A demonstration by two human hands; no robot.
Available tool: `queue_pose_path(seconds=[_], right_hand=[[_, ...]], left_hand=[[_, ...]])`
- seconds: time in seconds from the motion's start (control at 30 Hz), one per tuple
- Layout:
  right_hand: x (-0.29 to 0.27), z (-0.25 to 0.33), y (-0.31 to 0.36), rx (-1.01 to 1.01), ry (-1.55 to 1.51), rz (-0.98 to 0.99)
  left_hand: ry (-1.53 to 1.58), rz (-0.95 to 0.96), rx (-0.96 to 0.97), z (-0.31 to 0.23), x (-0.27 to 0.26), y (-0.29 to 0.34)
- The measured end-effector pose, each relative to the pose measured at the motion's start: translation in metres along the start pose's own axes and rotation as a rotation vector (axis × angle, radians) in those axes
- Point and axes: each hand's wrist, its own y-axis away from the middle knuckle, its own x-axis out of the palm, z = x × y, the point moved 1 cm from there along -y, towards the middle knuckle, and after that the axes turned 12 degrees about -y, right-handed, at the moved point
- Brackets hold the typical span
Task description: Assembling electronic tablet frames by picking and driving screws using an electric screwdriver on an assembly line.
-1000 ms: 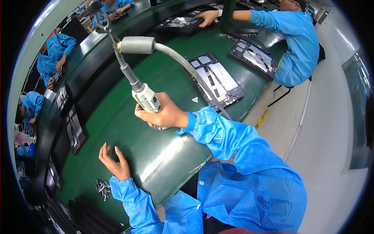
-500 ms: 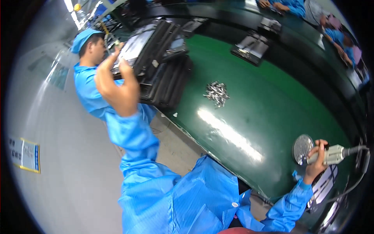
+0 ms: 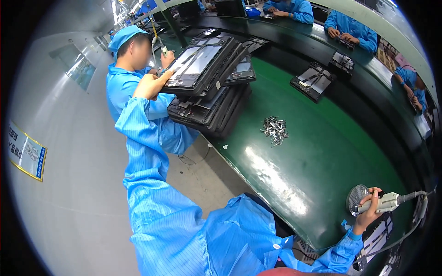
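Note:
My left hand point(image 3: 153, 86) is at the near-left corner of the top tablet point(image 3: 198, 64), its thumb over the edge and its other fingers hidden below. This opened tablet, with a silvery inside and black frame, lies slightly tilted on an uneven stack of similar tablets point(image 3: 202, 110) at the table's left end. Far to the right, my right hand point(image 3: 368, 212) is wrapped round a pale electric screwdriver point(image 3: 387, 202) with a ribbed cable. Beside its fingers sits a round, textured grey dish point(image 3: 356, 199).
A pile of small metal parts point(image 3: 275, 130) lies mid-table on the green mat point(image 3: 322, 152). Further opened tablets point(image 3: 313, 81) rest on the black belt side. A co-worker point(image 3: 133, 69) in blue stands close beyond the stack. Another opened tablet point(image 3: 375, 239) lies under my right wrist.
My left hand has gone from a raised, blurred position at the stack's edge to a grip on the top tablet's corner. The view has shifted; my right hand still holds the screwdriver.

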Motion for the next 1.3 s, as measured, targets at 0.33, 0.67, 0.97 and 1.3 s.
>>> queue_pose_path(seconds=[0.33,0.67,0.97,1.3], right_hand=[[-0.003,-0.006,-0.003,-0.010,0.003,-0.029],[-0.005,-0.003,0.001,-0.028,0.011,-0.047],[-0.007,-0.007,0.000,-0.025,0.011,-0.058],[0.000,-0.001,0.003,0.033,-0.035,-0.092]], left_hand=[[0.371,-0.480,0.112,0.024,0.012,0.022],[1.154,-0.596,0.312,-0.028,0.045,0.133],[0.903,-1.009,0.419,-0.050,0.089,0.176],[1.007,-0.850,0.506,-0.065,0.158,0.233]])
